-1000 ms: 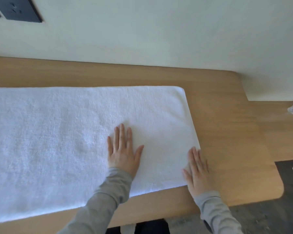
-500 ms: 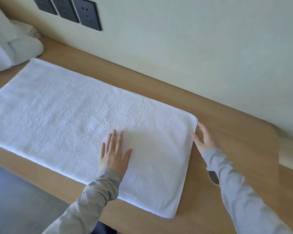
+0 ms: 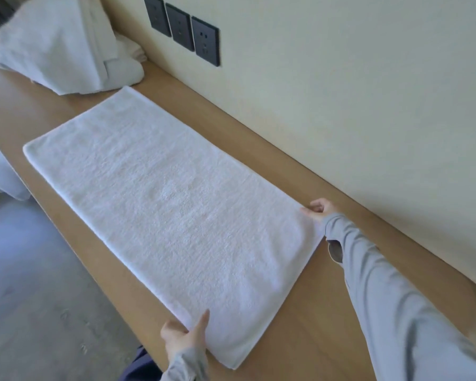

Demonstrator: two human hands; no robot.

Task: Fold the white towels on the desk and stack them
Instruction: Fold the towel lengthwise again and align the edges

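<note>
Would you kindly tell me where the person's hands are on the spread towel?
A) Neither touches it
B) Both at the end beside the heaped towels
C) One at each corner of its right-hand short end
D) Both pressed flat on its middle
C: the left hand grips the near corner and the right hand pinches the far corner of the same short end of the towel.

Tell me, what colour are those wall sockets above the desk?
The wall sockets are dark grey, almost black; best in head view.
</note>
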